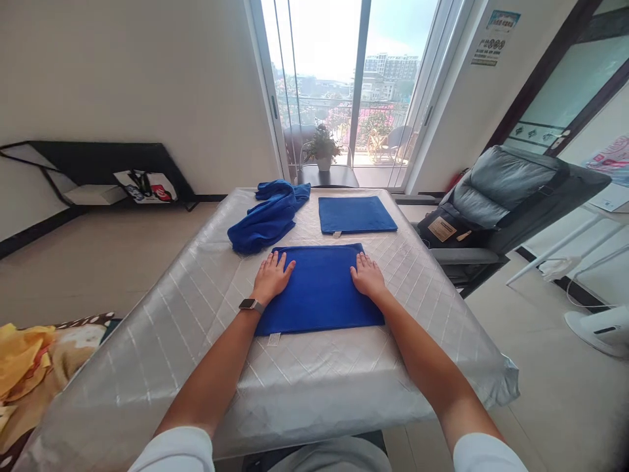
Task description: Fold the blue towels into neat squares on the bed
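Observation:
A blue cloth [322, 292], folded into a flat rectangle, lies in front of me with a small white tag at its near left edge. My left hand [272, 275] rests flat on its far left corner, fingers stretched out, a watch on the wrist. On the far right side, my right hand [368, 274] lies flat with its fingers extended. Beyond it sits a second folded blue cloth [358, 214], also with a white tag. A crumpled blue cloth [269, 219] is heaped to the far left of my hands.
A silvery quilted cover [196, 314] drapes the table. To the right stands a dark reclining chair [496, 196] with a black bag [445, 226] on it. A potted plant [323, 149] is by the glass door. Yellow fabric [24, 357] lies at the lower left.

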The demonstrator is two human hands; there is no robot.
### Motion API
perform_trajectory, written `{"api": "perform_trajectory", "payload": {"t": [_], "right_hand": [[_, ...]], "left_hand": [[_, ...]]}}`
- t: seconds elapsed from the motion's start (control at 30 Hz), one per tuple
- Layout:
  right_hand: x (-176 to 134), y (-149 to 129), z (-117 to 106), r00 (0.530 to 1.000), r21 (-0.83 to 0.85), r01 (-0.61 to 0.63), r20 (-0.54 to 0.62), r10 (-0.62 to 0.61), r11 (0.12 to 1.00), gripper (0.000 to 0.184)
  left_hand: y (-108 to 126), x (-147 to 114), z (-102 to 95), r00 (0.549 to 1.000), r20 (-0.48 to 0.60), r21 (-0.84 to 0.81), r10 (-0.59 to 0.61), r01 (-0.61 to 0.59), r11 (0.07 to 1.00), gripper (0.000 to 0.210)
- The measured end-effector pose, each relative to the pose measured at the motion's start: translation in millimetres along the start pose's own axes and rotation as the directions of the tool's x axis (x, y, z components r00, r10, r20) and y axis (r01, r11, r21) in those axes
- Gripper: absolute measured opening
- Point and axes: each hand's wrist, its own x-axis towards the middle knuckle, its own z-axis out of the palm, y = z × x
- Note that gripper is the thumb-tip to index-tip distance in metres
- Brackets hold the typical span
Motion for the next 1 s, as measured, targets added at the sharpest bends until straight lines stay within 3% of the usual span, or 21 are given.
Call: {"api": "perform_trajectory", "payload": {"t": [0.2, 0.33, 0.43, 0.7, 0.87, 0.93, 1.0], "right_hand": [[11.1, -7.8, -13.1, 0.995, -0.134, 0.038, -0.086, -0.049, 0.990, 0.065], [32.4, -9.0, -16.5, 0.995, -0.061, 0.099, -0.015, -0.101, 0.993, 0.067], [41.4, -6.8, -9.9, 0.998, 0.000, 0.060, -0.016, -0.060, 0.998, 0.069], [43.9, -0.3, -4.7, 0.999, 0.034, 0.026, -0.023, -0.025, 0.999, 0.069], [44.9, 1.5, -4.3, 0.999, 0.053, 0.013, -0.043, -0.010, 0.999, 0.068], [45.1, 1.2, -2.7, 0.999, 0.066, 0.016, -0.051, -0.013, 0.998, 0.068], [45.3, 0.8, -1.2, 0.998, 0.079, 0.021, -0.055, -0.016, 0.997, 0.068]], "left_hand": [[4.2, -2.1, -2.8, 0.999, 0.033, -0.014, -0.021, 0.022, 1.000, 0.083], [5.7, -1.6, -4.7, 0.999, 0.037, -0.007, -0.021, 0.022, 1.000, 0.082], [4.7, -2.5, -4.6, 0.999, 0.039, -0.003, -0.027, 0.027, 1.000, 0.081], [-2.1, -0.4, -2.9, 0.999, 0.040, -0.031, -0.027, 0.029, 0.999, 0.080], [-15.6, 4.0, -4.6, 0.993, 0.022, 0.016, -0.113, 0.113, 0.993, 0.081], [-9.1, 7.0, -7.6, 0.995, -0.015, 0.065, -0.098, 0.099, 0.993, 0.083], [12.9, 11.3, -11.0, 1.000, -0.028, 0.082, 0.002, 0.001, 0.997, 0.084]]}}
